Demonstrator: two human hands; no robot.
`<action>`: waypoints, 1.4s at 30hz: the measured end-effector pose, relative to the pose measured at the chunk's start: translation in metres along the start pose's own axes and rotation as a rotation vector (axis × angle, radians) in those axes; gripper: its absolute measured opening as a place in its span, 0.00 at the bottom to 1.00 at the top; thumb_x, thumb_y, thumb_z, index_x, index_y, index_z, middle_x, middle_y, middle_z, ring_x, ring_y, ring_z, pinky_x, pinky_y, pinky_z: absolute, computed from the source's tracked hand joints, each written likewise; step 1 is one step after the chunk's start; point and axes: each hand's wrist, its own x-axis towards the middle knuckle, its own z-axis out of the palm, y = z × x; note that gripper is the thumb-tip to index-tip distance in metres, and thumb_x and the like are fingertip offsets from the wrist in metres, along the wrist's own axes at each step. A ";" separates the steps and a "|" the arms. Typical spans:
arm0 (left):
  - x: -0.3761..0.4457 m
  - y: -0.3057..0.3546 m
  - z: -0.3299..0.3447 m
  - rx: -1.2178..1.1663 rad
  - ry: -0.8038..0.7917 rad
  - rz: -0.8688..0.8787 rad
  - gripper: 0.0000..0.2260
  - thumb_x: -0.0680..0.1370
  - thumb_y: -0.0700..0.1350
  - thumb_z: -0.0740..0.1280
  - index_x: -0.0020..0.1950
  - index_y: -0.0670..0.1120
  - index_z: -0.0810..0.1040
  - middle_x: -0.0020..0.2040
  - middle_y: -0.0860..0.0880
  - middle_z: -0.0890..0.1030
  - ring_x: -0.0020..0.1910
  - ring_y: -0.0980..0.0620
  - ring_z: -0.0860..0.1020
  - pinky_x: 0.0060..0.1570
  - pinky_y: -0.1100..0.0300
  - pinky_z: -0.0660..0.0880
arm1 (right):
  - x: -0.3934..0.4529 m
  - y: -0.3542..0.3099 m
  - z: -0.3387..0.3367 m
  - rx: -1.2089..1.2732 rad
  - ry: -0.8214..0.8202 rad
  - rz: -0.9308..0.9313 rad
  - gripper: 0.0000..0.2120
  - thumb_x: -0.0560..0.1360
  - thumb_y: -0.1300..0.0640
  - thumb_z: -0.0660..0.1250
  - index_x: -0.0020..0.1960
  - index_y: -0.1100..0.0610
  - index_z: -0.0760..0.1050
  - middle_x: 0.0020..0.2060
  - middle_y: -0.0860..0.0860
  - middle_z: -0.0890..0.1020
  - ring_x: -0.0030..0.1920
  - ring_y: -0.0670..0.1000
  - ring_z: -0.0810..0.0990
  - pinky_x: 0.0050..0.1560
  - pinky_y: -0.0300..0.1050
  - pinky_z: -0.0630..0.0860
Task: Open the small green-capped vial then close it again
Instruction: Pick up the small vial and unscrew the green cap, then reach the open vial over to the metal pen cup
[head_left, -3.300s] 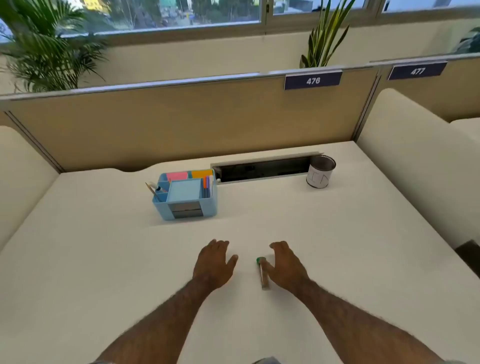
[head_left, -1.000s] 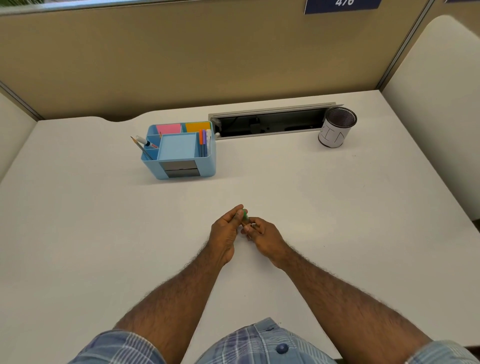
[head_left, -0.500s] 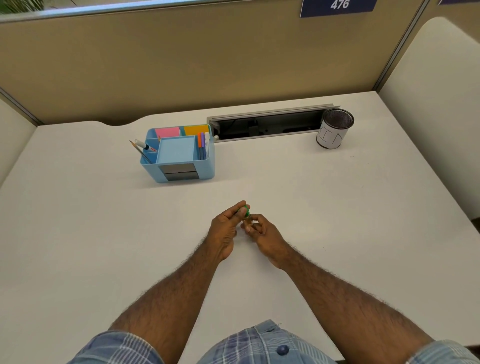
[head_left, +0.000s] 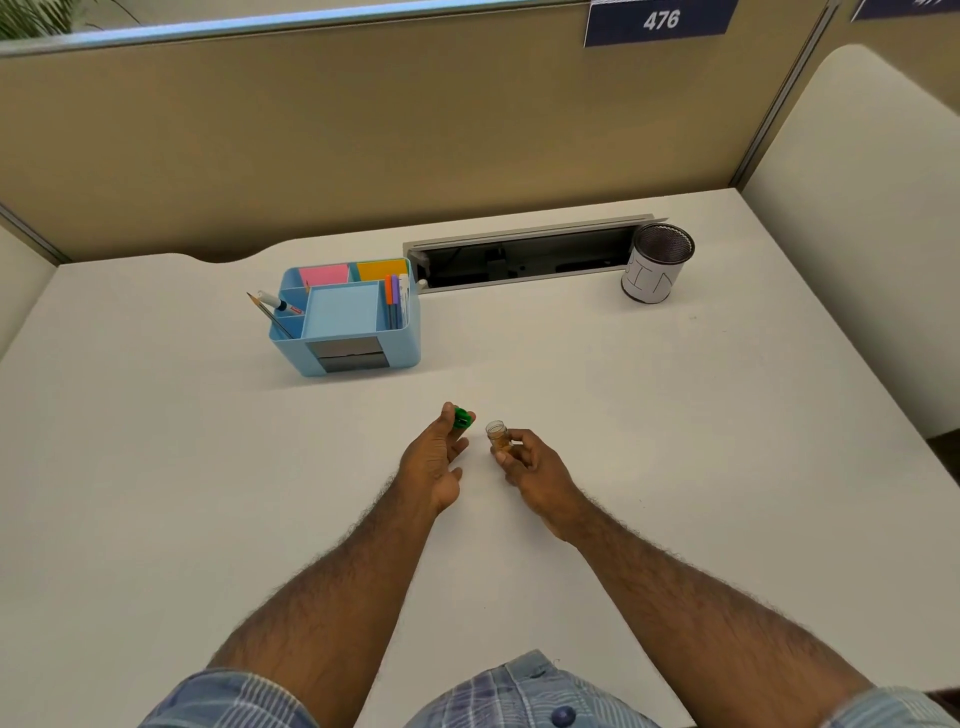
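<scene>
The vial (head_left: 497, 435), pinched in the right hand (head_left: 531, 464), looks like clear glass or clear plastic — which one cannot be told — with a smooth wall. The cap (head_left: 462, 418) in the left hand (head_left: 434, 459) is glossy green plastic. Under both hands the desk (head_left: 675, 415) is smooth, matt white. Beyond the left hand the organizer (head_left: 358, 332) is smooth pale-blue plastic. Far beyond the right hand the cup (head_left: 657, 262) is dark metal mesh — a white paper band wraps its side.
</scene>
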 end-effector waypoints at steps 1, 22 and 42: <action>0.001 0.001 0.000 0.000 0.009 -0.009 0.21 0.73 0.57 0.69 0.62 0.48 0.77 0.60 0.50 0.82 0.60 0.51 0.74 0.60 0.49 0.58 | 0.002 -0.001 -0.003 0.004 0.011 0.001 0.14 0.78 0.54 0.66 0.63 0.49 0.74 0.54 0.53 0.84 0.51 0.50 0.79 0.57 0.54 0.77; 0.038 0.023 0.017 0.024 0.013 -0.017 0.21 0.75 0.53 0.68 0.65 0.43 0.76 0.62 0.45 0.80 0.63 0.48 0.75 0.60 0.57 0.65 | 0.132 -0.112 -0.186 -0.053 0.763 -0.279 0.22 0.80 0.54 0.61 0.74 0.54 0.67 0.55 0.55 0.81 0.53 0.52 0.77 0.61 0.50 0.75; 0.048 0.028 0.024 0.063 0.070 0.001 0.19 0.75 0.51 0.68 0.63 0.43 0.77 0.61 0.45 0.81 0.58 0.50 0.76 0.58 0.55 0.65 | 0.158 -0.149 -0.235 -0.781 0.680 -0.060 0.29 0.81 0.57 0.57 0.79 0.50 0.52 0.54 0.66 0.81 0.56 0.67 0.78 0.52 0.55 0.76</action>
